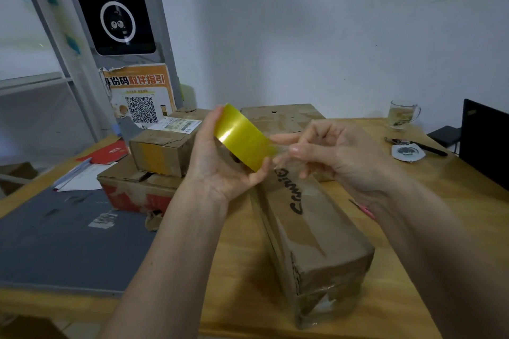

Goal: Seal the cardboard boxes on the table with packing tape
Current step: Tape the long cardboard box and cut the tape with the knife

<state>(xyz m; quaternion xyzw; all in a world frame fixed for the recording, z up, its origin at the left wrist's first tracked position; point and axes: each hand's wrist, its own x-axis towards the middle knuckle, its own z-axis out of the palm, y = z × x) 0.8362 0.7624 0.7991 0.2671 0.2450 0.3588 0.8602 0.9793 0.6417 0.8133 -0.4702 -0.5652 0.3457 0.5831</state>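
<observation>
My left hand point(217, 162) grips a yellow roll of packing tape point(242, 137), held up above the table. My right hand point(325, 148) pinches the loose clear end of the tape at the roll's right side. Below both hands a long cardboard box point(314, 234) with black lettering lies lengthwise on the wooden table point(407, 278), old tape on its near end. To the left a small box point(165, 151) sits on top of a flat box with red print point(135, 192). Another box point(281, 115) lies behind the hands.
A grey mat point(63, 239) covers the table's left part, with papers and a red booklet point(107, 154) behind it. A glass cup point(403, 114), a pen point(424, 146), a round white item point(407, 152) and a dark laptop point(484, 143) stand at the right. An orange QR poster point(140, 96) leans at the back.
</observation>
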